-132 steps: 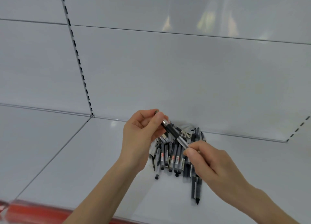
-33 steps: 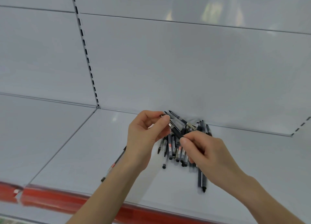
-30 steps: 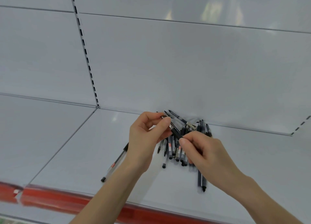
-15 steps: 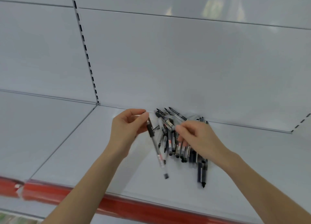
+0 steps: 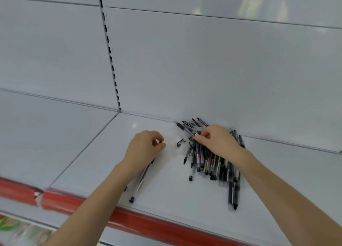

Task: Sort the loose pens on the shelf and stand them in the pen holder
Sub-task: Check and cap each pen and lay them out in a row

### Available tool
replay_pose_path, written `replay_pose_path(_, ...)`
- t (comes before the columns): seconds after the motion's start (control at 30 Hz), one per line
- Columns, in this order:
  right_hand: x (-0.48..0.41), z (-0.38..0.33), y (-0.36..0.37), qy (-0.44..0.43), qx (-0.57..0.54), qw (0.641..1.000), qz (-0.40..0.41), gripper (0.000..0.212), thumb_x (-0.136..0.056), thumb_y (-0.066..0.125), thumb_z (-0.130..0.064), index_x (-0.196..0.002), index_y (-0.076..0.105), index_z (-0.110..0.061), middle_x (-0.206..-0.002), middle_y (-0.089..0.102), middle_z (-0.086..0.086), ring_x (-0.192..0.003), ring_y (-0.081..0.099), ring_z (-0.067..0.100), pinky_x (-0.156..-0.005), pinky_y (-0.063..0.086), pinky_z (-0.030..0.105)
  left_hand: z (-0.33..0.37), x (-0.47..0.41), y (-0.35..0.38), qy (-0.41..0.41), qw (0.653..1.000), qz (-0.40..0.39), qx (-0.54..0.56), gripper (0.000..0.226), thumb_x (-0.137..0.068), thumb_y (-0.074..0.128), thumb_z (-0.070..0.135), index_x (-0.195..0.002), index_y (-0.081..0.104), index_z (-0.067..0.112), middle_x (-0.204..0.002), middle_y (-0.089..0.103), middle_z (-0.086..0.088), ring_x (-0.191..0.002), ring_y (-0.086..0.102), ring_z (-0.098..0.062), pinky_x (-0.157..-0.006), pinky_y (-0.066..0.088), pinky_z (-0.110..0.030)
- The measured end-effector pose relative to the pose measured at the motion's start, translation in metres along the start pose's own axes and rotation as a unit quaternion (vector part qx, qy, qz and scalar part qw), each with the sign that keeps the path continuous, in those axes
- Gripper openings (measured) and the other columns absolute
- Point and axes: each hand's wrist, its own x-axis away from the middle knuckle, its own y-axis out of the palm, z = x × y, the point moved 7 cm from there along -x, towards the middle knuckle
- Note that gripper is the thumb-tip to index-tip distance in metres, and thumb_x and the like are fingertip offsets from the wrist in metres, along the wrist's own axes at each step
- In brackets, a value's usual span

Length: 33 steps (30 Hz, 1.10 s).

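A heap of loose black and clear pens (image 5: 212,162) lies on the white shelf (image 5: 166,190) against the back wall. My right hand (image 5: 216,144) rests on top of the heap, its fingertips pinching the end of a clear pen with a black tip (image 5: 183,128) that points up and left. To the left, one clear pen (image 5: 140,183) lies slanted on the shelf. My left hand (image 5: 144,149) has curled fingers at its upper end and seems to grip it. No pen holder is in view.
The shelf's red front strip (image 5: 129,218) runs along the near edge. A slotted upright (image 5: 111,60) divides the white back wall. A dark end of another pen (image 5: 125,188) peeks out beside my left forearm. A cap-like piece (image 5: 180,143) lies between my hands.
My left hand carried one pen away from the heap to the left and lowered it flat onto the shelf. My right hand let go of that pen and went back onto the heap.
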Motion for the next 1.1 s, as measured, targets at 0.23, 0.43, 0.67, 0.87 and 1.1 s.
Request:
replay_pose_path(0.23, 0.025, 0.024, -0.020, 0.043, -0.148, 0.988, 0.007, 0.021, -0.093, 0.050, -0.019, -0.088, 0.064, -0.004, -0.083, 0.070, 0.014, -0.065, 0.062, 0.022, -0.057, 0.042, 0.024, 0.016, -0.018, 0.008, 0.018, 1.000, -0.024, -0.007, 0.023, -0.087, 0.060, 0.025, -0.105, 0.065, 0.013, -0.094, 0.062, -0.003, -0.083, 0.049, -0.014, -0.075, 0.036, -0.022)
replay_pose_path(0.43, 0.052, 0.046, -0.027, 0.106, -0.340, 0.934, 0.013, 0.007, -0.094, 0.048, -0.009, -0.089, 0.052, -0.013, -0.078, 0.067, 0.003, -0.053, 0.058, 0.006, -0.047, 0.045, 0.015, 0.041, -0.038, 0.027, 0.041, 0.996, -0.071, -0.028, 0.019, -0.086, 0.059, 0.020, -0.098, 0.067, 0.008, -0.101, 0.066, -0.008, -0.094, 0.059, -0.022, -0.080, 0.042, -0.026)
replay_pose_path(0.67, 0.068, 0.057, -0.030, 0.122, -0.337, 0.933, 0.031, 0.013, -0.094, 0.044, -0.006, -0.089, 0.048, -0.017, -0.087, 0.066, 0.002, -0.057, 0.054, 0.011, -0.049, 0.044, 0.018, 0.041, -0.050, 0.034, 0.020, 0.993, -0.108, -0.045, 0.022, -0.084, 0.062, 0.023, -0.094, 0.067, 0.004, -0.090, 0.058, -0.004, -0.082, 0.052, -0.016, -0.071, 0.037, -0.024)
replay_pose_path(0.87, 0.070, 0.049, -0.028, 0.115, -0.323, 0.938, 0.046, 0.018, -0.094, 0.038, -0.005, -0.104, 0.050, -0.013, -0.071, 0.057, -0.001, -0.050, 0.045, 0.013, -0.047, 0.036, 0.023, 0.034, -0.044, 0.033, -0.005, 0.994, -0.104, 0.034, 0.034, -0.080, 0.066, 0.010, -0.113, 0.060, 0.007, -0.101, 0.061, -0.007, -0.089, 0.054, -0.017, -0.078, 0.040, -0.023)
replay_pose_path(1.1, 0.099, -0.002, -0.055, -0.066, -0.271, 0.950, 0.141, 0.018, -0.089, 0.053, -0.022, -0.080, 0.059, -0.036, -0.058, 0.055, -0.007, -0.051, 0.045, 0.003, -0.050, 0.036, 0.009, 0.038, -0.020, 0.002, -0.119, 0.823, -0.041, 0.554, 0.011, -0.083, 0.063, 0.002, -0.092, 0.063, 0.007, -0.063, 0.066, -0.001, -0.058, 0.061, -0.008, -0.058, 0.053, -0.014)
